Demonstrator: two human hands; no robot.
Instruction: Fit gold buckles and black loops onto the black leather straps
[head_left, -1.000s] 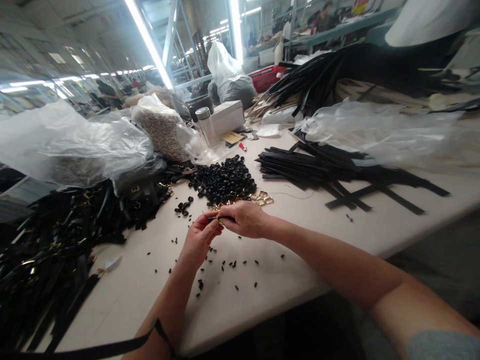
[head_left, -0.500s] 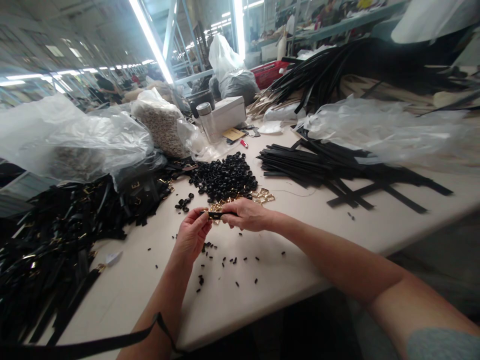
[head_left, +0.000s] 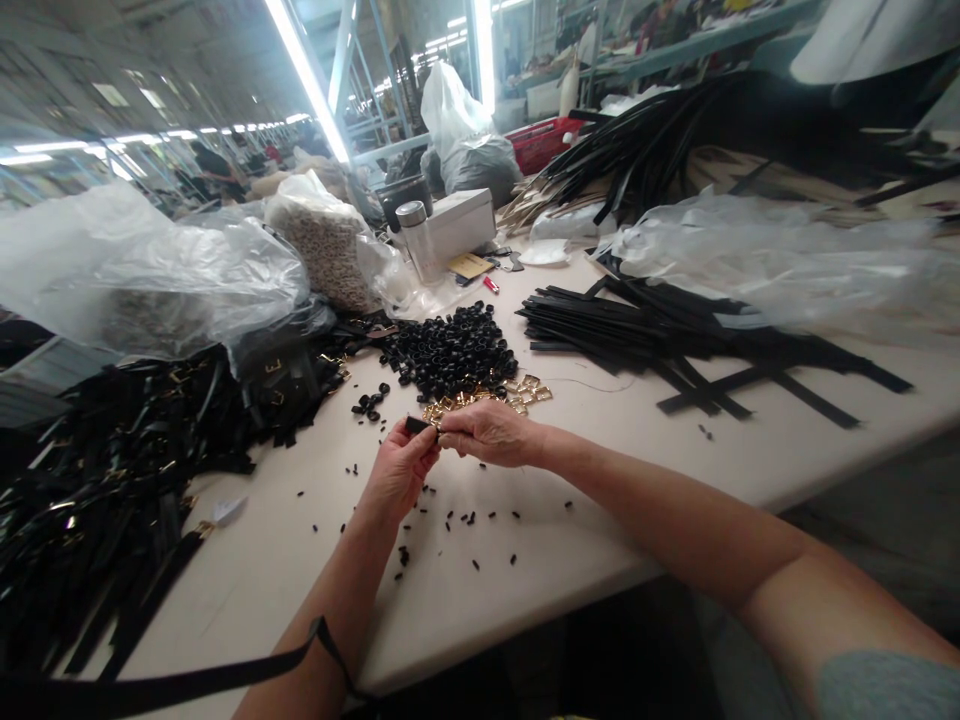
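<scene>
A short black strap [head_left: 418, 425] is pinched between the thumb and fingers of my left hand [head_left: 401, 462], its flat end sticking out over the fingertips. My right hand [head_left: 489, 433] is closed at the strap's other end, and its fingertips meet those of the left. Something gold glints between the two hands, too small to make out. Just beyond them lie gold buckles [head_left: 531, 388] in a loose pile, partly hidden by my right hand. Behind these is a heap of small black loops [head_left: 448, 352]. Tiny black bits [head_left: 470, 518] are scattered on the table nearer me.
A tangle of black straps with gold buckles [head_left: 127, 490] covers the table's left side. Flat black strips [head_left: 622, 335] lie to the right, beside clear plastic sheeting [head_left: 780, 260]. A glass bottle [head_left: 420, 245], a white box [head_left: 461, 222] and filled plastic bags [head_left: 322, 240] stand at the back.
Half a second ago the hands were slightly apart with the strap stretched between them. Now they have come together, and the strap's end shows above my left fingers.
</scene>
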